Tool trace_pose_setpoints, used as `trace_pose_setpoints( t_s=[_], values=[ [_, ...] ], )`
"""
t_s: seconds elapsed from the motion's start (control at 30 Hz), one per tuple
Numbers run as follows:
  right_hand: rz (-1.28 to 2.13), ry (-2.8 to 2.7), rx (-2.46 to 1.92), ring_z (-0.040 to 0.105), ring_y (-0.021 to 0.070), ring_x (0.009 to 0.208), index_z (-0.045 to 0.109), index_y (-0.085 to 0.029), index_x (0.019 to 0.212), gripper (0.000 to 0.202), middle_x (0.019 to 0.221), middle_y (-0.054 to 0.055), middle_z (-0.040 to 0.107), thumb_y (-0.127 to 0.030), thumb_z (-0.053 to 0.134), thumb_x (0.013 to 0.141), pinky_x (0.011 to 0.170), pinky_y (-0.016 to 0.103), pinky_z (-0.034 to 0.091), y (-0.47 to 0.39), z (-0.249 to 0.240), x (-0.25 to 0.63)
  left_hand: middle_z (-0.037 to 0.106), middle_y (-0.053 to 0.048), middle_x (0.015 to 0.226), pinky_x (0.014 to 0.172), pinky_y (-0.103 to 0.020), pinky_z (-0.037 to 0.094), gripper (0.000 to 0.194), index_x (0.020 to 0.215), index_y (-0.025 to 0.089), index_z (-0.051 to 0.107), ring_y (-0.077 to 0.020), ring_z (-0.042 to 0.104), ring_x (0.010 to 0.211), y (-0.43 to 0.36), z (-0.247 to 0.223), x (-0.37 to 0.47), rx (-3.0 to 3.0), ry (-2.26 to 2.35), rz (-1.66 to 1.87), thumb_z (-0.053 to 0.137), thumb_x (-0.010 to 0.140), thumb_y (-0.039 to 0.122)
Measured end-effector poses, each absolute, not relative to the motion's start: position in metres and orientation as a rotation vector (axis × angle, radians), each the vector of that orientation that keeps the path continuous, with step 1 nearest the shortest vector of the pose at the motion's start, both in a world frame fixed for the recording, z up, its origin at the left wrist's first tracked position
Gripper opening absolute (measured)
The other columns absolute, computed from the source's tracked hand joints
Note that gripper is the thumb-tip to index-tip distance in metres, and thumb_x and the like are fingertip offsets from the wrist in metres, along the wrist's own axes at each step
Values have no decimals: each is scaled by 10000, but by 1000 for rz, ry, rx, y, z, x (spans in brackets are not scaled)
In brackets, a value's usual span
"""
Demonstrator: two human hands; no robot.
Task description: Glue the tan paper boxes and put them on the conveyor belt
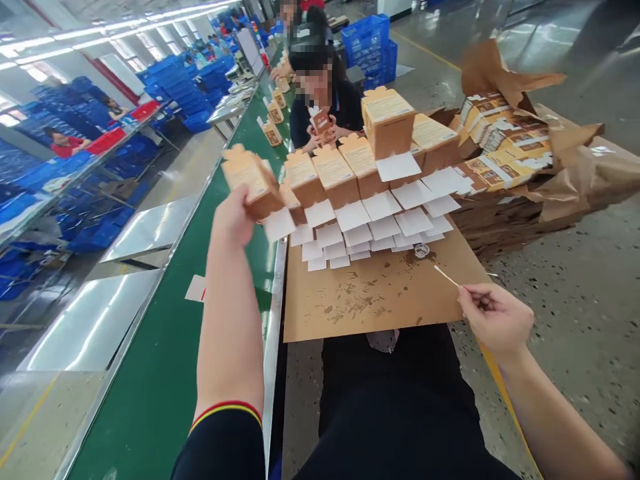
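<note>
My left hand [234,217] grips a brown carton [253,181] with a scalloped top and a white flap hanging open, held over the edge of the green conveyor [170,360]. To its right, several similar cartons [335,177] are piled on a brown board [350,300], their white flaps pointing toward me. One carton [389,127] sits higher than the rest. My right hand [497,317] pinches a thin white-tipped swab [447,275] above the board's right edge. Near the flaps lies a small clear round item [421,251], beside dark wet-looking marks.
Across the pile, a person [325,87] holds a carton. More cartons [273,130] stand along the conveyor, and a white card [195,289] lies on it. Flat printed cartons [505,143] in torn brown paper are at the right. Blue crates [369,50] stand behind.
</note>
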State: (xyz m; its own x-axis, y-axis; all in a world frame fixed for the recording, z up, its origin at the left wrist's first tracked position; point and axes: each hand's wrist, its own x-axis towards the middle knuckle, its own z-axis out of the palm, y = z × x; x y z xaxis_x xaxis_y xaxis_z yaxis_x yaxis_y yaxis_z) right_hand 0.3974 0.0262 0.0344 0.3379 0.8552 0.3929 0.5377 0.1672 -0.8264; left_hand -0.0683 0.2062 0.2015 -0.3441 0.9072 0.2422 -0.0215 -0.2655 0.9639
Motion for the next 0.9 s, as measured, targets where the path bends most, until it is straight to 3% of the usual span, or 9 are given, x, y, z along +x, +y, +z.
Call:
trace_pose_setpoints(
  t_s=[0.1,0.17,0.3,0.47,0.63,0.73,0.9],
  values=[
    [366,-1457,-1651,699,219,600,753,-243,801,329,694,59,742,-546,719,923,645,371,611,56,42,408,786,-62,1435,1419,-701,346,501,1151,255,781,-415,501,1648,142,205,-65,1135,1123,1718,945,730,472],
    [419,-1577,-1711,695,225,615,734,-248,790,237,695,55,739,-461,719,894,687,380,608,80,47,412,731,-30,1563,1396,-674,416,553,1249,322,795,-402,426,1705,94,184,-52,1082,1053,1729,954,732,432],
    [474,-1827,-1789,676,211,639,674,-252,717,159,669,50,723,-291,731,860,678,337,522,122,53,411,717,-83,1591,1302,-663,528,765,1384,335,749,-426,527,1636,16,98,-12,797,1190,1593,1039,695,498],
    [472,-1978,-1765,651,176,628,658,-228,687,290,651,48,698,-355,710,943,661,311,471,149,55,414,709,-158,1586,1239,-602,580,939,1480,314,659,-410,665,1511,-18,9,19,668,1390,1494,1107,667,460],
    [425,-1862,-1647,673,190,639,738,-235,795,228,703,65,738,-370,767,977,640,325,547,113,52,412,778,-169,1442,1206,-561,605,892,1391,250,678,-371,758,1373,-14,0,20,713,1450,1429,1122,642,446],
    [631,-1867,-1398,708,185,659,796,-237,910,196,788,55,787,-345,693,1036,608,309,597,60,39,373,798,-161,1384,1197,-556,609,790,1324,234,689,-353,784,1317,-11,7,17,734,1469,1361,1105,680,425],
    [804,-1992,-1036,633,130,576,706,-238,841,223,698,-9,699,-183,623,1041,593,256,542,-8,5,292,796,-141,1371,1170,-533,623,809,1346,249,672,-333,790,1294,-11,14,17,772,1467,1346,1104,680,403]
  ],
)
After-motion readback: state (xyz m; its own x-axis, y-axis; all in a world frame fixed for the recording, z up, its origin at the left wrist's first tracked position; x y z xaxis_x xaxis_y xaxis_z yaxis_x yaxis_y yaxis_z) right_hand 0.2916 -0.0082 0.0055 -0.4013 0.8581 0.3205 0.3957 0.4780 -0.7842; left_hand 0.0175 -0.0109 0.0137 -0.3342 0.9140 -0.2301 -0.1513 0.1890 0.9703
